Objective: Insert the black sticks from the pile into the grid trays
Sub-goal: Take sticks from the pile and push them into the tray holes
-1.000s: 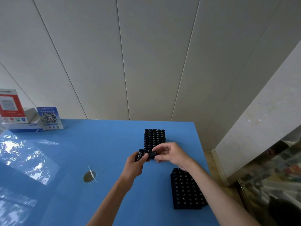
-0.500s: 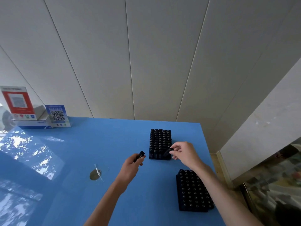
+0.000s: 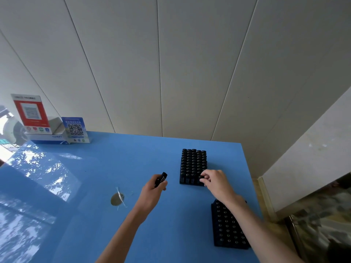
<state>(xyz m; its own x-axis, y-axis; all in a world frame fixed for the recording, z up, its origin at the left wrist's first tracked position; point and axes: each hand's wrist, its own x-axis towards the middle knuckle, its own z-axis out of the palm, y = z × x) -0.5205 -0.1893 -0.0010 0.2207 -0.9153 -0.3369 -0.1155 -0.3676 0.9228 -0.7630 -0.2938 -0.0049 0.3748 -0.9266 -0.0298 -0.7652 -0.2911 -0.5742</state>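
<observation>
**Ana:** On the blue table point(image 3: 133, 158) I count 2 black grid trays. How full is each?

**Ben:** Biggest first. The near tray point(image 3: 228, 228) sits by the table's right edge, partly under the right forearm. Every cell I can see shows a round stick top, so I judge it full or close to it. The far tray point(image 3: 192, 166) is further from the person and also looks packed across its rows; only its near right corner is in doubt.

**Ana:** Why that corner?

**Ben:** The right hand point(image 3: 216, 182) covers it. Its fingertips point(image 3: 202, 179) are curled in a pinch on 1 stick top point(image 3: 199, 176) there. Whether that stick is fully seated, I cannot tell.

**Ana:** And the other hand?

**Ben:** The left hand point(image 3: 152, 192) hovers left of the far tray, apart from it, with fingers wrapped round 1 black stick point(image 3: 161, 179) that pokes up past the thumb.

**Ana:** So what is left?

**Ben:** No pile is in view, so I cannot say how many sticks remain. My guess: the work is nearly over, with the corner stick to press home and the left hand's stick needing a free cell, which I cannot see.
</observation>
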